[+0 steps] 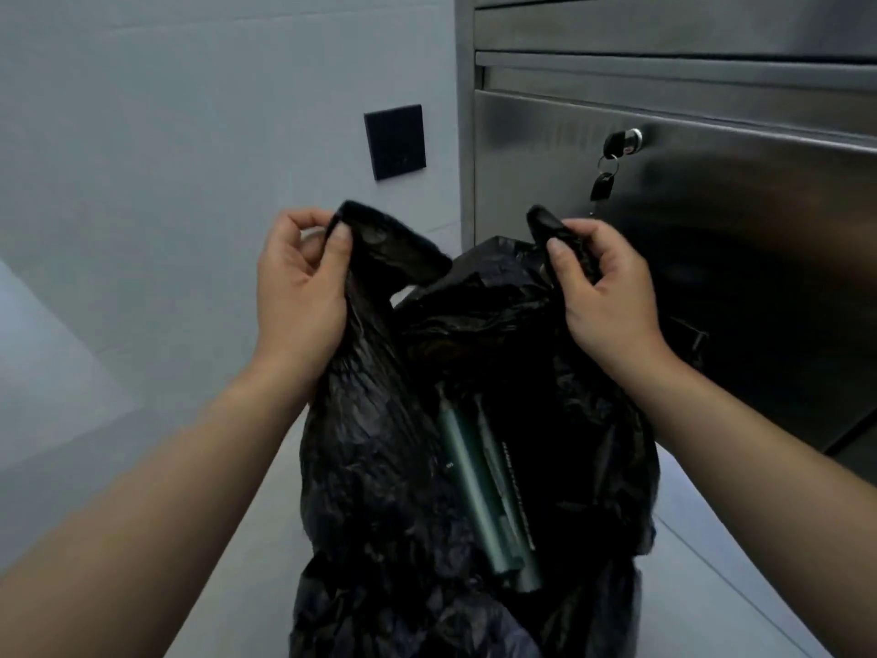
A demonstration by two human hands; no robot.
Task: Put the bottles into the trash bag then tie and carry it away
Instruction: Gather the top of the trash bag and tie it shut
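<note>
Beside a steel cabinet (664, 230), my left hand (299, 296) and right hand (602, 296) each pinch a trash bag (379, 467) handle; bottles (479, 491) lie inside, so tying comes next.

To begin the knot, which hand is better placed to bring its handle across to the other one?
Probably the left hand: it pinches the longer handle of the trash bag. The right hand grips a short bunched handle close to the steel cabinet.
</note>
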